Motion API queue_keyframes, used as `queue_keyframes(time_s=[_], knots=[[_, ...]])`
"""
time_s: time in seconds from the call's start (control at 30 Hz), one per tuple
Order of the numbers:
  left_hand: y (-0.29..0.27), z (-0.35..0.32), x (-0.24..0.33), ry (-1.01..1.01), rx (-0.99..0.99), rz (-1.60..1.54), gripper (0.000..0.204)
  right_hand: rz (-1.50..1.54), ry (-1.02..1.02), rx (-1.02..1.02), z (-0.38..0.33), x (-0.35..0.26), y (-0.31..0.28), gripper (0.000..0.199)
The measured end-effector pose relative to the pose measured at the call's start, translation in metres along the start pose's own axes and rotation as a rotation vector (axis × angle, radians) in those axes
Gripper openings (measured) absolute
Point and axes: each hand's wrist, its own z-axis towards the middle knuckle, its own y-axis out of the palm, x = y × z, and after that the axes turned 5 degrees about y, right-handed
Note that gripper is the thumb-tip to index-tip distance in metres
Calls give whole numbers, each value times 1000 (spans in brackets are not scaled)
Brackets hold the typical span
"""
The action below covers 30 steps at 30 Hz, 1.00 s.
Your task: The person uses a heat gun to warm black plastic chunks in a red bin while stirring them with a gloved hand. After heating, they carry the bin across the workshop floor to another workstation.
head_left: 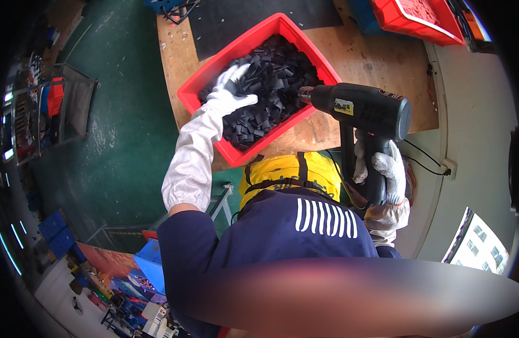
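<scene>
My right hand, in a white knit glove, grips the handle of a black heat gun. The gun's metal nozzle points left, over the right side of a red plastic bin. Many small flat black pieces fill that bin in a loose heap. On the heap's left part rests my left hand, also gloved in white. Its fingers are stretched out and slightly blurred, with the thumb apart toward the right. White sleeves cover both forearms.
Beneath the bin is a wooden table with a black mat at its far side. Another red bin of reddish pieces stands at the far right. A black cord runs to a wall socket. Left lies green floor with a metal cart.
</scene>
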Motion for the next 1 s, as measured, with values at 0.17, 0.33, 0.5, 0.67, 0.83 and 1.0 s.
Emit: queue_keyframes(time_s=[0.17, 0.33, 0.5, 0.67, 0.83, 1.0], knots=[[-27, -48, -20, -30, 79, 44, 105, -24, -20, -41, 5, -1, 10, 70], [-27, -80, -22, -248, -17, -226, 110, -47, -16, -61, 12, 0, 23, 68], [-8, -84, -22, -95, 153, -131, 99, -147, 75, -43, 10, -8, 23, 65], [-1, -40, 25, 154, -234, 482, 68, -244, -55, 118, 8, -6, 20, 59], [89, 2, 61, 469, -276, 559, 81, -230, -121, 157, 8, -3, 11, 63], [119, 72, 91, 202, -472, 603, 90, -120, -95, 143, 4, -1, 8, 55]])
